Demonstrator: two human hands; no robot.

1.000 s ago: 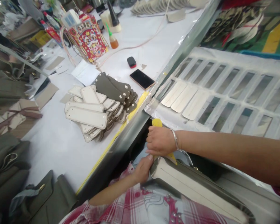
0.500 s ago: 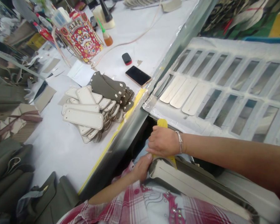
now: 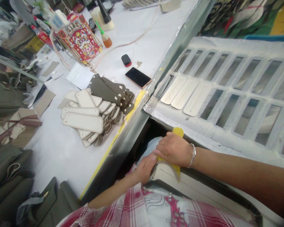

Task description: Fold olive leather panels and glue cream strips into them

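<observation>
My right hand (image 3: 172, 148), with a bracelet at its wrist, is closed around a flat yellow tool (image 3: 178, 131). One rounded end sticks out above the fist. The lower end lies over the pale face of a long bag piece (image 3: 203, 190) in my lap, which has a dark rim and a rounded near end. My left hand (image 3: 145, 169) is closed at that rounded end, its thumb beside the right fingers. What the left fingers grip underneath is hidden.
Pale strips (image 3: 82, 121) and dark olive strips (image 3: 106, 90) are piled on the white table (image 3: 68, 164). A phone (image 3: 138, 77) lies behind them. At right is a slotted white rack (image 3: 172, 121) with three pale strips (image 3: 196, 99). Dark olive bags (image 3: 52, 201) lie lower left.
My right hand and the yellow tool have moved a little to the right along the bag piece, and the tool's lower end now covers its pale face. My left hand stays nearly in place.
</observation>
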